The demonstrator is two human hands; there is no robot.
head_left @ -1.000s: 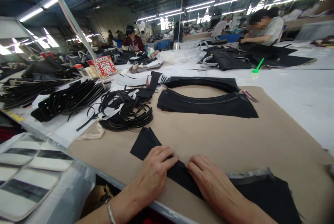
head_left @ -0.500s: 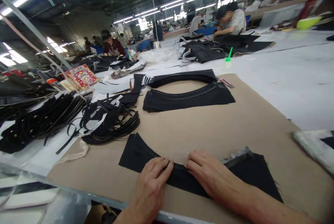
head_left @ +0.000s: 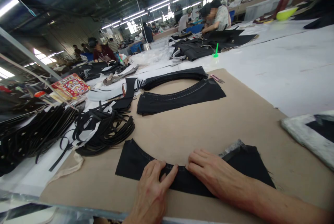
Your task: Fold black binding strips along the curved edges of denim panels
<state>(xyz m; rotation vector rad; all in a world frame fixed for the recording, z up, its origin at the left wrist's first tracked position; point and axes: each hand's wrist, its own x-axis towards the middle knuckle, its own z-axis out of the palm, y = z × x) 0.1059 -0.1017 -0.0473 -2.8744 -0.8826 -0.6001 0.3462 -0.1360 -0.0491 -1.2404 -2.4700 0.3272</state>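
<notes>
A curved piece of black fabric [head_left: 130, 159] lies flat in front of me, with a stitched line along its inner edge. My left hand [head_left: 153, 189] rests on the middle of that edge, thumb and forefinger spread apart, fingertips pressing down. Just to its right, my right hand [head_left: 208, 168] has its fingers curled together and pinches the same edge. A raised strip with a greyish, glue-like surface [head_left: 232, 148] stands up along the edge beyond the right hand. The fabric under both palms is hidden.
Farther back lie black curved fabric pieces [head_left: 180, 97] and small snips [head_left: 217, 78] on brown board [head_left: 182, 130]. Coiled black straps [head_left: 112, 133] are left; a stained pad [head_left: 308, 137] is right. A green-tipped bottle [head_left: 215, 52] stands behind. Co-workers [head_left: 219, 15] bend over other tables.
My left thumb and forefinger have spread apart, uncovering more of the edge between the hands. The right hand keeps its place on the fabric. The camera view has shifted slightly.
</notes>
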